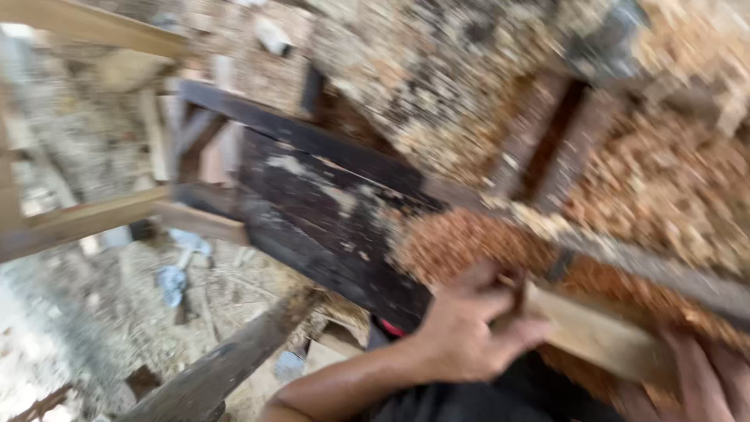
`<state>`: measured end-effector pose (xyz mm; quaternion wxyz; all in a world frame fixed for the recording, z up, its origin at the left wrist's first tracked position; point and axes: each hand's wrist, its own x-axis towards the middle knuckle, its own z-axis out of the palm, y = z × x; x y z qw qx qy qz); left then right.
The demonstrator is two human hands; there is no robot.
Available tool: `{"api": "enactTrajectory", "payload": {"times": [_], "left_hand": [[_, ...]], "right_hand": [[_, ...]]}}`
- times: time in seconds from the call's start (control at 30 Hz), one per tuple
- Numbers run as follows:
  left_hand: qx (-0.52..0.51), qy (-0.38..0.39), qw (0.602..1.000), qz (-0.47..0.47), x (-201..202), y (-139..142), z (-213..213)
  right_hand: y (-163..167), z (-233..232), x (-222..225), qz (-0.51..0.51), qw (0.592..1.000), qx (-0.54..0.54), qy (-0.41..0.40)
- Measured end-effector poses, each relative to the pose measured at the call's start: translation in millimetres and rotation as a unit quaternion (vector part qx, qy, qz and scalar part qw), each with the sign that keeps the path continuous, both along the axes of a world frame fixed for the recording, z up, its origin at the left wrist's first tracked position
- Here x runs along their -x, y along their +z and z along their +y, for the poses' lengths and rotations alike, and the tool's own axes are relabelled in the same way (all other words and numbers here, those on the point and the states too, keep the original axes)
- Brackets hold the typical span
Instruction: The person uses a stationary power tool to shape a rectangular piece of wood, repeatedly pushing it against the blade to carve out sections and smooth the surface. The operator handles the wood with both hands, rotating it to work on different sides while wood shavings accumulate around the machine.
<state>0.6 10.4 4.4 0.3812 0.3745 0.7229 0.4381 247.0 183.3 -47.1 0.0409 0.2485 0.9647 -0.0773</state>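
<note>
1. Sawdust [656,195] in pale orange-brown heaps covers the dark, worn wooden workbench [328,211], which fills the middle of the blurred view.
2. The left hand [469,332] is closed, its fingers curled over the near end of a pale, flat length of sawn timber [594,336] lying at the bench's lower edge.
3. The right hand [711,375] sits at the bottom right corner, against the same timber's far end; blur hides whether it grips or only presses.
4. The timber looks stiff and dry, probably light enough for one person, with rough faces that should not slip; taking it near both ends, as here, looks the steadiest hold. Splinters seem the main hazard.
5. No readable package, label or sign shows. A small pale block [273,35] lies at the top, and bluish scraps [172,281] lie on the littered ground at lower left.
</note>
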Motion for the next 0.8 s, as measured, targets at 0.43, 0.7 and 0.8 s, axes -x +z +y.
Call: {"api": "enactTrajectory", "payload": {"times": [0.43, 0.7, 0.8], "left_hand": [[0.029, 0.002, 0.999, 0.031, -1.6, 15.0, 3.1], [0.04, -0.017, 0.998, 0.048, -0.9, 10.9, -2.1], [0.067, -0.002, 0.998, 0.004, 1.0, 6.5, 1.5]], "right_hand": [[49.0, -36.5, 30.6, 0.111, 0.985, 0.011, -0.131], [34.0, -46.0, 15.9, 0.111, 0.984, 0.019, -0.139], [37.6, -46.1, 18.6, 0.126, 0.982, 0.03, -0.14]]}}
